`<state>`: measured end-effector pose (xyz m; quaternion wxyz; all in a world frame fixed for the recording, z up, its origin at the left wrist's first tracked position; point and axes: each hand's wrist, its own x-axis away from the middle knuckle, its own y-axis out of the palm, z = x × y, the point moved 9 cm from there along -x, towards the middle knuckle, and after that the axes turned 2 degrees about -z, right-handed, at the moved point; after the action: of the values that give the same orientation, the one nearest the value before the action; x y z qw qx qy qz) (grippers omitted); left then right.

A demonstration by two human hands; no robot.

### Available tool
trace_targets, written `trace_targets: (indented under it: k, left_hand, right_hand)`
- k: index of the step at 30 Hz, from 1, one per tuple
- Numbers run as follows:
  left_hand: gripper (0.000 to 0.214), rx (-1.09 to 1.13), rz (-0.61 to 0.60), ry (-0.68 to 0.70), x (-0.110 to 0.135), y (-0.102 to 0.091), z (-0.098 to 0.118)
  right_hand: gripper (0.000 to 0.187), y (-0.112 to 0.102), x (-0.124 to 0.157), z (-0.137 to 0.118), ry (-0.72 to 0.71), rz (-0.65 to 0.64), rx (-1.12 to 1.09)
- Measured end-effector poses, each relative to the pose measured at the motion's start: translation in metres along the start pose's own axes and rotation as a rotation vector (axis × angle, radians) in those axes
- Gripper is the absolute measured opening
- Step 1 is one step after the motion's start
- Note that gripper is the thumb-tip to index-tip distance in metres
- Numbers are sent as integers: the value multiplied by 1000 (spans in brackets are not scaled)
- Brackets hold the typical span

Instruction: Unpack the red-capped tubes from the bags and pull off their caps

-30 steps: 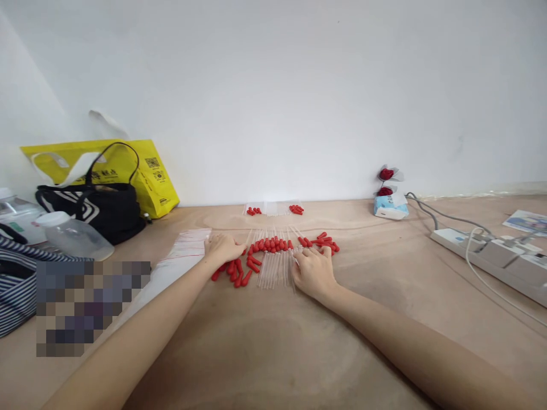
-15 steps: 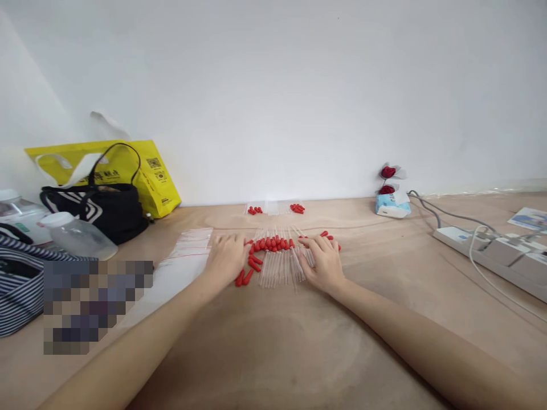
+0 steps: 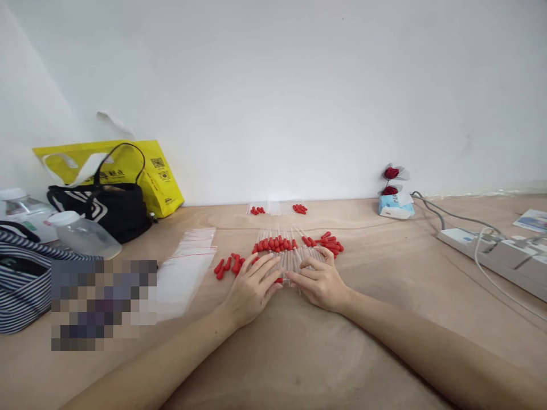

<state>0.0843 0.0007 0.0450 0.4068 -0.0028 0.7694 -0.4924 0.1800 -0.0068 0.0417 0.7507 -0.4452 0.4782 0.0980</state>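
My left hand (image 3: 255, 287) is closed, its fingers and thumb meeting round a red rubber bulb (image 3: 278, 280) whose end shows at the fingertips. Facing it, my right hand (image 3: 322, 285) has its fingers curled and pinched on the near end of a thin clear tube (image 3: 289, 275), which looks like a dropper pipette. Between and beyond the hands lies a row of clear tubes (image 3: 290, 261). Behind that, more tubes fitted with red bulbs (image 3: 277, 244) lie side by side. Loose red bulbs (image 3: 228, 265) lie beside my left hand, and another heap (image 3: 331, 243) lies past my right hand.
Clear zip bags (image 3: 183, 273) lie at the left. Against the wall, a packed bag (image 3: 277, 207) holds tubes and red bulbs. A yellow bag (image 3: 166, 191), a black bag (image 3: 119, 213) and plastic bottles (image 3: 88, 236) stand far left. A power strip (image 3: 482, 247) and tissue pack (image 3: 396, 208) are right.
My left hand has moved right and nearer to me, from the bulbs to beside my right hand. My right hand has drawn slightly nearer, its fingers now turned inward. Several bulbs now lie further left.
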Motion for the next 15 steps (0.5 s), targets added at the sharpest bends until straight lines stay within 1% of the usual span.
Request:
trace_targets:
  k: [3, 7, 15]
  left_hand:
    - [18, 23, -25, 17, 2, 2, -2]
    - [19, 42, -49, -11, 7, 5, -6]
    - [20, 38, -23, -31, 9, 3, -7]
  right_hand:
    - [12, -2, -1, -3, -20, -7, -5]
    - [11, -3, -2, -4, -29, -23, -14]
    - [12, -3, -2, -3, -22, -22, -16]
